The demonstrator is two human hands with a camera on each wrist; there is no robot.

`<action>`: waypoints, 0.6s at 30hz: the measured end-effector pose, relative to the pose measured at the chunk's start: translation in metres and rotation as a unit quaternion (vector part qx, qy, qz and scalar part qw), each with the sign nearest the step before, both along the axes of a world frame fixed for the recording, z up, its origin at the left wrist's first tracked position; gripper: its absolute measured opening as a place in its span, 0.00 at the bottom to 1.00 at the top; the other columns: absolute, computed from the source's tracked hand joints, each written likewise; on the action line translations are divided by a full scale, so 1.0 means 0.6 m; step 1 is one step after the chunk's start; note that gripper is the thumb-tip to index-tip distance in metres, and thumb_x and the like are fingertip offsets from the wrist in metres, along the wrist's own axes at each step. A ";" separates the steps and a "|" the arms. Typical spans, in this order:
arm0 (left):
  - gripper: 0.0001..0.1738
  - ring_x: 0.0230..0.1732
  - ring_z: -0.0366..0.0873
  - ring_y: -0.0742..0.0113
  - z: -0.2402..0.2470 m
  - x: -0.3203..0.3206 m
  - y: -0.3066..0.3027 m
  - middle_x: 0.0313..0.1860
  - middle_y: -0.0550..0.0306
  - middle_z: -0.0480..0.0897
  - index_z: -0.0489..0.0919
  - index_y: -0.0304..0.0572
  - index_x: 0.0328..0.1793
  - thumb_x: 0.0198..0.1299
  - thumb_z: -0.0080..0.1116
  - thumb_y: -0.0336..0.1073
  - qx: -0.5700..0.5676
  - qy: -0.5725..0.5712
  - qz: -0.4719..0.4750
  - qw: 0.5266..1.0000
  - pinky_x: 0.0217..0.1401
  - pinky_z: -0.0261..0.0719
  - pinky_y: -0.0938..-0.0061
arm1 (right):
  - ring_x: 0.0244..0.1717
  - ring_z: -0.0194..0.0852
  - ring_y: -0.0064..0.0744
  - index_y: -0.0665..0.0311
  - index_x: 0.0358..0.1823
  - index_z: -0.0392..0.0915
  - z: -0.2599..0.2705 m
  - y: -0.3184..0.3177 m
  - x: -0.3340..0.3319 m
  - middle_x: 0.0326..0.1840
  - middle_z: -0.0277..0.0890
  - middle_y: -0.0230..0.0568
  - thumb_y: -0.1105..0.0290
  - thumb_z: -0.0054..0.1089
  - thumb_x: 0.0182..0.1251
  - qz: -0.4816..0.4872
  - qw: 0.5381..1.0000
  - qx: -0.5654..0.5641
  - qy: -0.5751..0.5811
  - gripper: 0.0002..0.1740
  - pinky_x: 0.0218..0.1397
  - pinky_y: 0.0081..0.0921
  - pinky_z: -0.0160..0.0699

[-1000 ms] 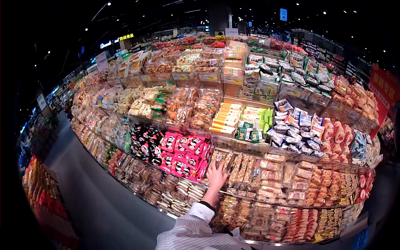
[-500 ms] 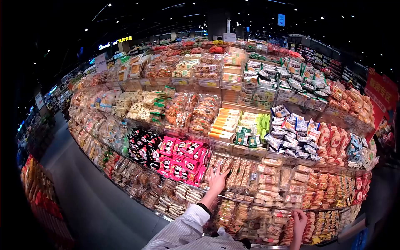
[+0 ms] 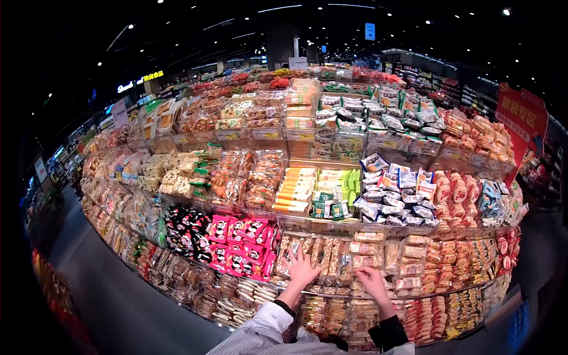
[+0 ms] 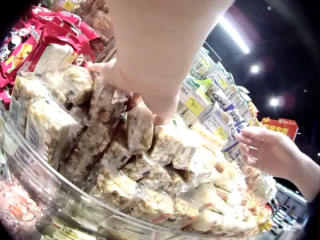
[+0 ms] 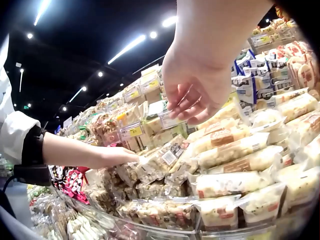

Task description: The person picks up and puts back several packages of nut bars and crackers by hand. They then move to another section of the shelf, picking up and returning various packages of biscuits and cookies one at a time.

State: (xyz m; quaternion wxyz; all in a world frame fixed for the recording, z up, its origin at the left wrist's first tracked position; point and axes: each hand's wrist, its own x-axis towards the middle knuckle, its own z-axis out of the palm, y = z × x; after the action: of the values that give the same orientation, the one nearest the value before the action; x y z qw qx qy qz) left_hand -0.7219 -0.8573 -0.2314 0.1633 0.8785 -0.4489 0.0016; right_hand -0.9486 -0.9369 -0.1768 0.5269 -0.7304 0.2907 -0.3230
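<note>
My left hand (image 3: pixel 303 271) rests on clear-wrapped nut-and-grain bars (image 3: pixel 326 255) in the lower tier of a shop display, its fingers spread over them in the head view. Seen from the left wrist, its thumb and fingertips touch the tops of several wrapped bars (image 4: pixel 107 100). To its right, my right hand (image 3: pixel 373 280) hovers over pale wrapped snack packs (image 5: pixel 227 140) with fingers loosely bent and nothing in them. Pink snack bags (image 3: pixel 242 245) lie directly left of the left hand.
A clear plastic rim (image 4: pixel 65 177) runs along the front of the tier. Above sit blue-and-white packets (image 3: pixel 396 198) and orange-and-white packs (image 3: pixel 294 186) in bins. A red sign (image 3: pixel 520 115) stands at right; grey floor (image 3: pixel 127 278) lies at left.
My right hand has come into view from the lower right and moved up and left beside the left hand. The left hand stays on the bars, fingers spread. The head view has shifted slightly right.
</note>
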 end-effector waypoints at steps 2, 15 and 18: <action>0.35 0.71 0.36 0.35 0.002 -0.006 -0.002 0.71 0.47 0.48 0.73 0.40 0.53 0.42 0.57 0.57 -0.049 -0.006 0.002 0.999 0.64 0.32 0.32 | 0.33 0.70 0.18 0.67 0.43 0.76 -0.050 -0.025 0.030 0.36 0.76 0.34 0.71 0.55 0.59 0.004 1.000 0.017 0.011 0.12 0.37 0.17 0.70; 0.38 0.70 0.43 0.35 0.011 0.004 -0.004 0.72 0.47 0.47 0.62 0.58 0.66 0.45 0.59 0.44 -0.115 -0.026 -0.003 0.993 0.65 0.36 0.34 | 0.69 0.47 0.50 0.61 0.61 0.62 -0.062 -0.039 0.067 0.69 0.48 0.51 0.64 0.50 0.62 0.079 0.957 -0.162 0.227 0.26 0.69 0.39 0.52; 0.30 0.70 0.43 0.35 -0.002 0.005 0.000 0.73 0.53 0.47 0.66 0.74 0.64 0.52 0.55 0.41 -0.083 -0.066 -0.038 0.994 0.65 0.36 0.32 | 0.72 0.40 0.50 0.59 0.63 0.59 -0.043 -0.027 0.064 0.73 0.35 0.51 0.63 0.49 0.62 0.124 0.934 -0.138 0.304 0.27 0.71 0.40 0.50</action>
State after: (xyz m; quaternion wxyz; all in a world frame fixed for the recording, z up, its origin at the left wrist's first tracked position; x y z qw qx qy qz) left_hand -0.7187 -0.8570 -0.2327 0.2057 0.8423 -0.4900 0.0905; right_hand -0.9103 -0.9532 -0.2023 0.3428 -0.8897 0.2966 -0.0546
